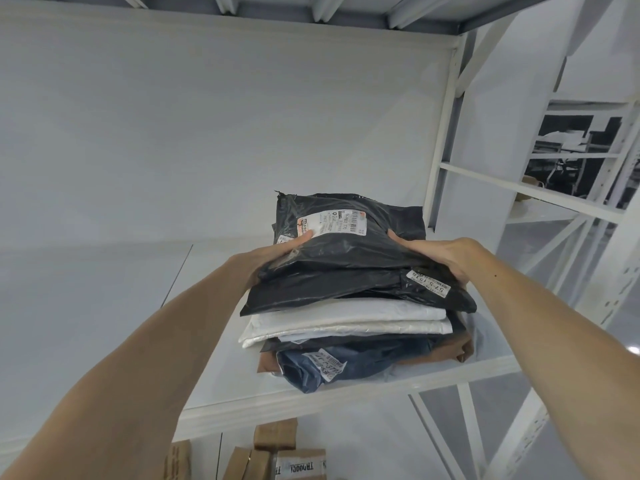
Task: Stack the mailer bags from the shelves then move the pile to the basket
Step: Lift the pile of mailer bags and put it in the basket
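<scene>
Toward the front right corner of the shelf (pixel 221 358), clasping the pile of mailer bags (pixel 346 320) from both sides at its top layer. Pinching the left edge of the top black bag (pixel 349 244) with the left hand (pixel 273 256), thumb (pixel 303 240) lying on top beside the shipping label (pixel 325 223), the remaining fingers tucking out of sight beneath. Curling the right hand (pixel 440 254) round the opposite edge, its fingers (pixel 453 268) closing over the plastic just above a second black bag (pixel 346 292). Running the long axis of the bags front to back, away from the body, so meeting the two long sides with one hand each, neither hand sitting nearer than the other. Sitting below: a folded white bag (pixel 346 322), a navy one (pixel 367 362) and a brown one (pixel 462 351), the lowest overhanging the shelf's front edge slightly. Judging by the grip, either squaring the top bag or preparing to lift; probably needing a lower hold for carrying the whole pile. Seeing no basket anywhere, only cardboard boxes (pixel 277 434) on the level underneath.
</scene>
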